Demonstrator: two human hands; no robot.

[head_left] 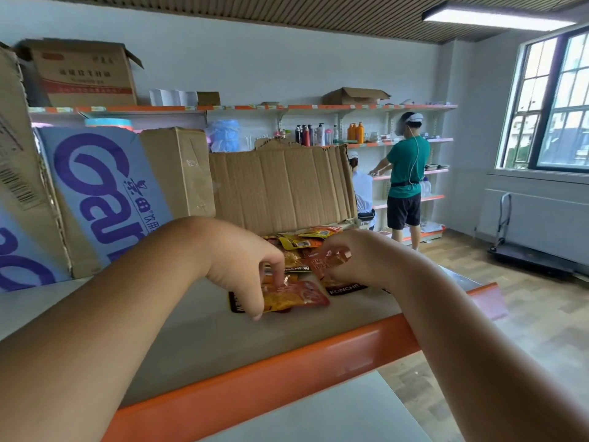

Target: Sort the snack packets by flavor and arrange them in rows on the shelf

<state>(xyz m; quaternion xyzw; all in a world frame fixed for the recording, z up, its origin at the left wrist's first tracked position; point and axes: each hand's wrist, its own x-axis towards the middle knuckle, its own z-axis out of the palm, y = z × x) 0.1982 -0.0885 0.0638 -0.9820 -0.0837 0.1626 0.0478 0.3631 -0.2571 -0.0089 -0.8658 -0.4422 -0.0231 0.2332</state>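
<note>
Left hand (242, 266) has its fingers curled onto an orange-yellow packet (296, 296) lying flat on the shelf (207, 342). Right hand (360, 263) pinches a red packet (328, 261), tilted just above the packet pile (298, 242) in front of the cardboard box (280, 189).

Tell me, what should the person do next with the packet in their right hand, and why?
Probably set the reddish packet that the right hand pinches onto the bare shelf beside the orange packet the left hand grips, if flavors match: the other packets lie in a loose heap, not rows.
</note>
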